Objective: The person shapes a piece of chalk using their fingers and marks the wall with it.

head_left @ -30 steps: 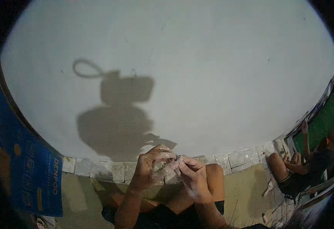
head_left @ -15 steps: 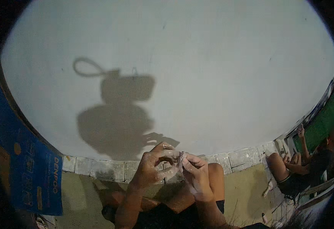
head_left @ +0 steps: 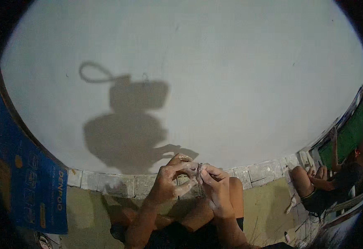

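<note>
In front of me, above my bent legs, my two hands meet at the fingertips. My right hand is closed, pinching a small greyish thing between thumb and fingers; its kind is too small to make out. My left hand curves like a letter C, thumb and fingers apart, its fingertips reaching the left side of that small thing. Whitish, dried-looking smears cover the fingers of both hands.
A pale wall rises ahead, with my shadow on it and a strip of whitish bricks along its foot. At left lies a blue printed cardboard sheet. Another person sits at far right by a green panel.
Both hands have shifted slightly right. The left fingertips are a little farther from the right ones, and more of the small thing shows. The seated person's raised hand has moved.
</note>
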`<action>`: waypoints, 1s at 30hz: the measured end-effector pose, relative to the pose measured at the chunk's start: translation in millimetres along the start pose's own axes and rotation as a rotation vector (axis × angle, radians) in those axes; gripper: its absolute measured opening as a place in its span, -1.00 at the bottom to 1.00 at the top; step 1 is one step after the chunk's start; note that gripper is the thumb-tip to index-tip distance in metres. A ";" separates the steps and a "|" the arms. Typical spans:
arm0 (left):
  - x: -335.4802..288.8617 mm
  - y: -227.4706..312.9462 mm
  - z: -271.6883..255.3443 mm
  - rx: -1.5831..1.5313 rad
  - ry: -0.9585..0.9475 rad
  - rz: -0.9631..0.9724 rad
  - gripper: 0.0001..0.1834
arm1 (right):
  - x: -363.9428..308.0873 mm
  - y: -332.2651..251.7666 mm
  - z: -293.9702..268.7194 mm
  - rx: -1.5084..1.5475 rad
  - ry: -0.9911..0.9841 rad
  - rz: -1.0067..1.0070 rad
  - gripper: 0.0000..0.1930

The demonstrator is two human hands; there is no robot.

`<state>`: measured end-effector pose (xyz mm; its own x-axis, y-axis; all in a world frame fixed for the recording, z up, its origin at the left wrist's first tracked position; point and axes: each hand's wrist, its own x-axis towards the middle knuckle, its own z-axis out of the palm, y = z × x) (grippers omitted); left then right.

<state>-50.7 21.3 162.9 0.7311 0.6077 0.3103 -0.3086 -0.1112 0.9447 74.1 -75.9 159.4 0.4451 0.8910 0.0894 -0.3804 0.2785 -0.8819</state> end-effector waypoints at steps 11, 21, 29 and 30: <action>2.7 -5.9 -6.7 0.203 0.043 0.139 -0.68 | -0.2 8.6 -4.0 -0.012 -0.001 0.018 -0.93; 3.6 -9.4 -7.3 0.162 0.043 0.171 -0.71 | -0.6 8.8 -0.7 -0.058 0.058 -0.005 -0.93; 3.4 -7.9 -2.8 0.329 0.108 0.182 -0.72 | -0.3 12.8 -7.2 -0.029 0.035 -0.010 -0.92; 4.2 -7.6 -3.1 0.243 0.097 0.165 -0.72 | -0.6 13.8 -7.3 -0.041 0.030 0.003 -0.92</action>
<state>-47.1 27.1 156.7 0.6183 0.6366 0.4609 -0.2549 -0.3922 0.8838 74.5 -75.2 143.8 0.4685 0.8804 0.0736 -0.3482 0.2606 -0.9004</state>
